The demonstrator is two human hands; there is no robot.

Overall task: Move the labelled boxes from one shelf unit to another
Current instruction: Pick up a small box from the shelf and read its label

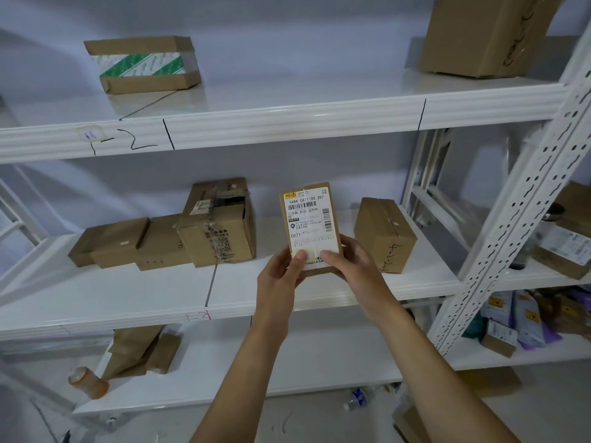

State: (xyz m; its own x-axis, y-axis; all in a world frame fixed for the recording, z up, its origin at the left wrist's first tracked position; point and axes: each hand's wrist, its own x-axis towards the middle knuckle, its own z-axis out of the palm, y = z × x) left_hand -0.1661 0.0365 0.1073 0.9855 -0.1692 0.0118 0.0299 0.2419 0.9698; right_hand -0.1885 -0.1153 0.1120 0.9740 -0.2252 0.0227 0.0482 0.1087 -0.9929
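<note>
A small flat cardboard box with a white shipping label is held upright over the middle shelf, label facing me. My left hand grips its lower left edge, thumb on the label. My right hand grips its lower right corner. On the same shelf, a brown box with handwriting stands just to the right, and a taped box with two flat boxes lie to the left.
The upper shelf carries a green-and-white taped box and a large carton. A perforated white upright separates the neighbouring shelf unit with parcels. Brown packets, an orange jar and a bottle lie below.
</note>
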